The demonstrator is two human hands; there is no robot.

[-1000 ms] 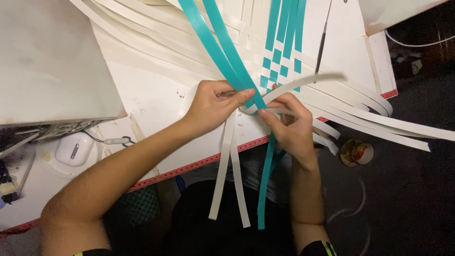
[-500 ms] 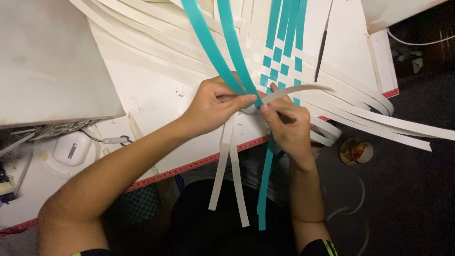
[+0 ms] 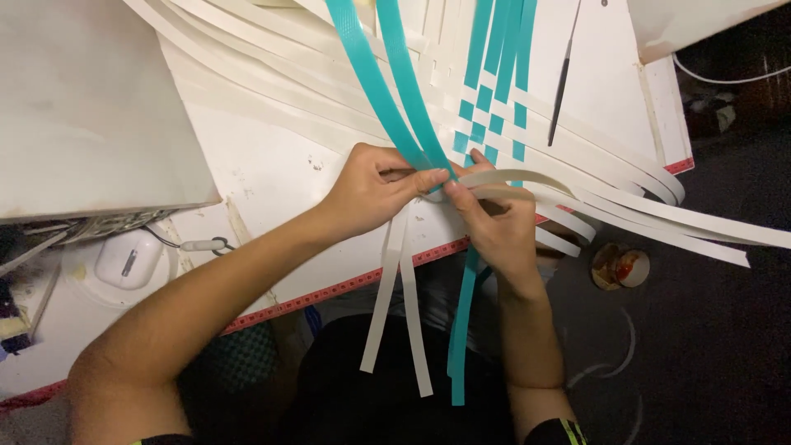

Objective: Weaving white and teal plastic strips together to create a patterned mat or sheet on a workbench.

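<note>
Since a moment ago, a white strip (image 3: 527, 176) has been drawn lower across the teal strips (image 3: 412, 107), pinched by right hand (image 3: 494, 218) and left hand (image 3: 375, 185) at mid-frame.

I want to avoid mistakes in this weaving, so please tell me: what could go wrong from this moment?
1. The curved white plastic strip under the right hand bows upward; if released, it might spring out of the weave.
2. Loose teal strip ends and white strip ends hang over the white table's edge; a knee could snag them and pull the checkered woven patch loose.
3. The left hand pinches two long teal strips; hard bending may kink them.
</note>
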